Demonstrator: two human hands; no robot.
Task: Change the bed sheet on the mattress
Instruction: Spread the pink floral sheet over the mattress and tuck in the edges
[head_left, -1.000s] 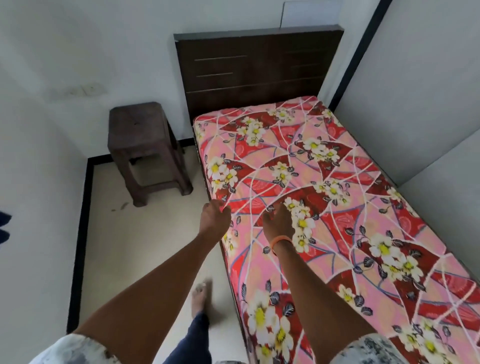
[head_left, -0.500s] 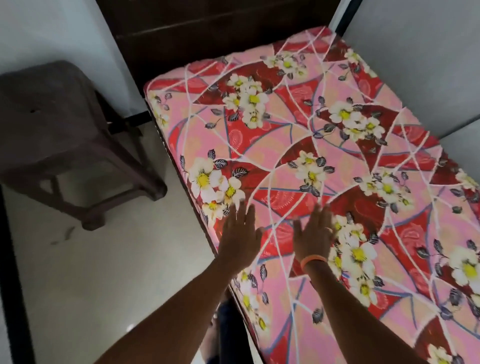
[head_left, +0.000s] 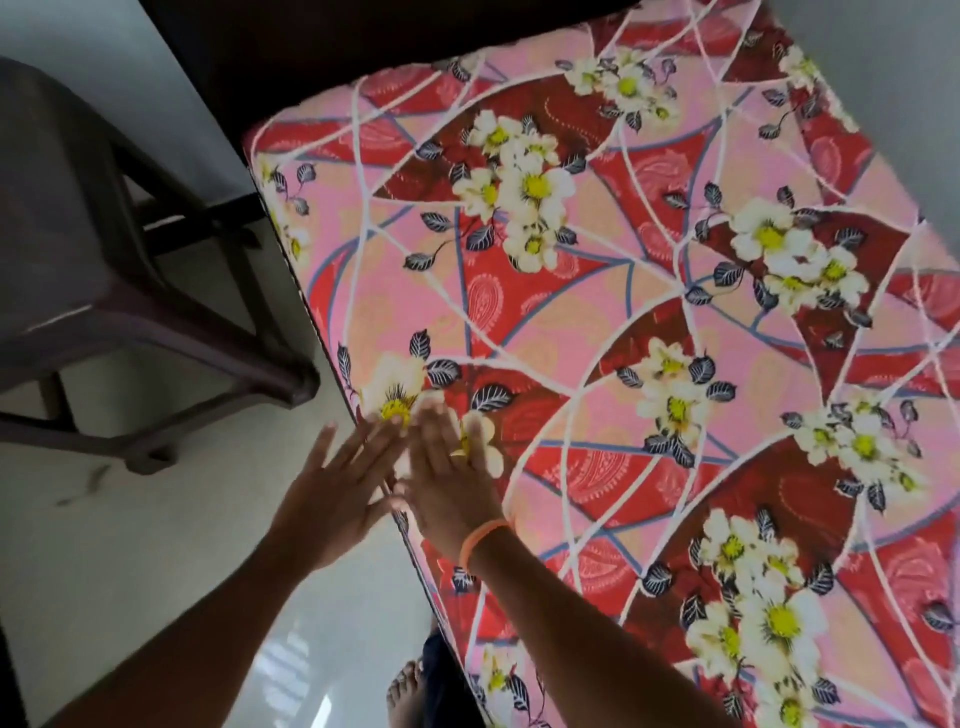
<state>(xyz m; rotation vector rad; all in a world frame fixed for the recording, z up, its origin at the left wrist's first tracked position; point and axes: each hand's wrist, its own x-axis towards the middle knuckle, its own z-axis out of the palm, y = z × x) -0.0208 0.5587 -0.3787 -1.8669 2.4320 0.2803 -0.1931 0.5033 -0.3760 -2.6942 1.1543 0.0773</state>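
Two hands reach side by side onto the near long edge of the bed sheet (head_left: 597, 322), a pink and red cloth printed with white flowers that lies spread flat over the mattress and fills the right of the view. Both arms stretch out almost straight from the lower left. The right hand (head_left: 452, 478), an orange band (head_left: 480, 540) at its wrist, lies palm down on the sheet with its fingers straight and close together, holding nothing. The left hand (head_left: 337, 488) is just beside it, its fingers straight and slightly spread, their tips reaching the sheet at the mattress edge while its palm hangs over the floor (head_left: 130, 571); it grips nothing. Motion blurs both hands. A dark stool (head_left: 78, 249) stands on the floor near the bed's corner, a dark headboard (head_left: 363, 36) lies beyond, and a bare foot (head_left: 408, 691) shows below
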